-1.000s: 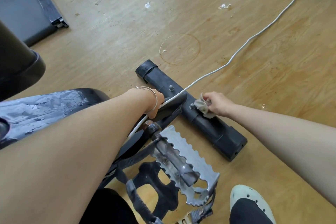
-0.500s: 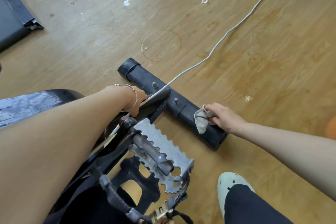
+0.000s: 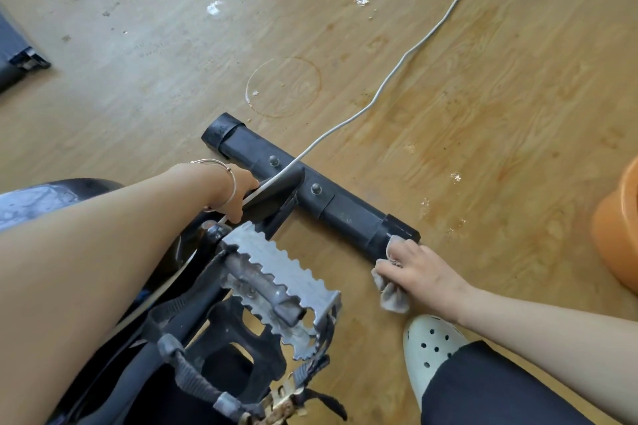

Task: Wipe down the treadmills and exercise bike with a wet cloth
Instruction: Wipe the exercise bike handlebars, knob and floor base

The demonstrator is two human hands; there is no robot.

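Risk: the cloth [image 3: 392, 297] sits at the very end of the bike's base bar [image 3: 345, 214]. One slip drags it over the gritty floor [image 3: 483, 148]. The toothed pedal [image 3: 279, 272] is near both forearms and could scrape.

Right hand [image 3: 419, 272]: grip closed, bunching the cloth against the end cap.

Left hand [image 3: 238, 197]: on the frame by the white cable [image 3: 397, 76], fingers hidden, grip unclear.

Cloth: grey, crumpled, tail trailing floorward.

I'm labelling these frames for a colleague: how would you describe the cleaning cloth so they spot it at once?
Find the exercise bike's black floor bar on the wooden floor. At its near end cap, the right hand holds a small crumpled cloth. It is the only soft, pale grey thing, near a white perforated shoe.
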